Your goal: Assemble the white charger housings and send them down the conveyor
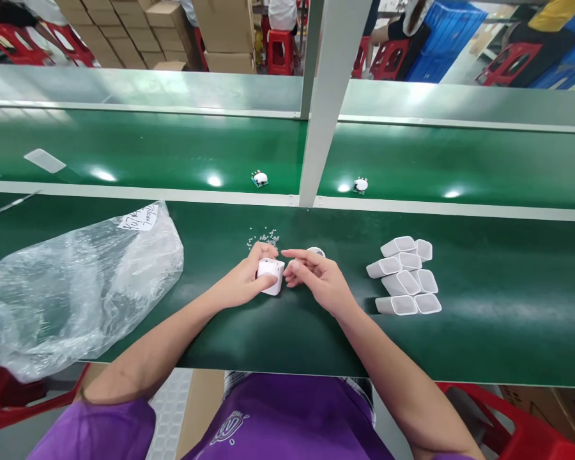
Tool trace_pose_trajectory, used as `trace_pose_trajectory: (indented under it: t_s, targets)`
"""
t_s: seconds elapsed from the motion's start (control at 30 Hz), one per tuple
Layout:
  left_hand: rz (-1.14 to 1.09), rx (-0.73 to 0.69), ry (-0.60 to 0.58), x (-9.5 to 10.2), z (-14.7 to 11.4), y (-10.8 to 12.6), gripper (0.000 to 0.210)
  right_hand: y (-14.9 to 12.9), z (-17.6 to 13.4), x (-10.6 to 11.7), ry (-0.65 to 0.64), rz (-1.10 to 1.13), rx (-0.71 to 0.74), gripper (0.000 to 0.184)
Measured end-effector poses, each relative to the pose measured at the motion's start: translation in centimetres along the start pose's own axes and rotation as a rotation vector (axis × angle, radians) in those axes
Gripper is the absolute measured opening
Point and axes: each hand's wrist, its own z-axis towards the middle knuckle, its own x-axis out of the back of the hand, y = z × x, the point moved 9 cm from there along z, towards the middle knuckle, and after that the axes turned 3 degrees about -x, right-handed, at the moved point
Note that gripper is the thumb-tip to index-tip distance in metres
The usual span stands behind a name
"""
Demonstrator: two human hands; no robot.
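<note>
White box point(271, 278) is being grasped by the left hand point(246, 278). From three o'clock, the right hand point(320, 278) is facing it, half-curled; whether gripping anything, I cannot tell.

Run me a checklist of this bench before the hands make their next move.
1. White case in hand: ok, the left hand holds it.
2. Right hand holding a small piece: cannot tell, too small to make out.
3. Small pieces nearby: ok, scattered just beyond the left hand.
4. Round item in full view: not ok, the right hand partly hides it.
5. White containers apart from the hands: ok, grouped to the right.
6. Plastic bag wholly on the table: not ok, it overhangs the near edge.
</note>
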Motion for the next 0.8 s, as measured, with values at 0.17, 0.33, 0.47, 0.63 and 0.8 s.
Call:
trace_pose_trajectory:
  t_s: [0.17,0.33,0.47,0.63,0.8]
  targets:
    - [-0.053,0.090,0.118,2.9,0.9,-0.8,0.052,-1.4,-0.1,1.8,0.109,-0.060,0.070,0.030]
    - [0.569,0.108,0.351,9.2,4.5,1.9,0.051,-2.2,-0.5,1.9,0.136,-0.239,0.157,0.022]
    - [0.982,0.221,0.358,11.7,10.7,3.9,0.052,-3.0,-0.6,2.1,0.183,-0.451,0.256,0.021]
    - [0.980,0.307,0.327,11.8,16.9,3.5,0.068,-5.0,-1.0,4.7,0.290,-0.941,0.212,0.024]
    - [0.980,0.265,0.364,11.8,18.2,3.0,0.058,-7.8,-3.8,9.8,0.440,-1.540,-0.073,0.019]
